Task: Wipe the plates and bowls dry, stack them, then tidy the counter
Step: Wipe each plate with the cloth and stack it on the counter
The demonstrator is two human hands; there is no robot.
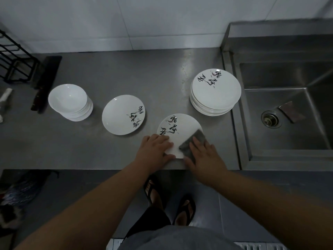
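A white plate with black calligraphy (180,127) lies near the front edge of the steel counter (126,73). My left hand (155,147) rests on its near left rim, fingers on top and thumb along the edge. My right hand (203,156) presses a grey cloth (192,143) flat onto the plate's right side with straight fingers. A single plate of the same kind (123,114) lies to the left. A stack of several such plates (215,92) stands at the right, beside the sink. A stack of white bowls (71,102) stands at the left.
A steel sink (288,112) with a drain and a small pad in it fills the right. A black wire rack (16,58) and a black-handled knife (45,83) sit at the far left. White tiled wall behind. My feet in sandals are below the counter edge.
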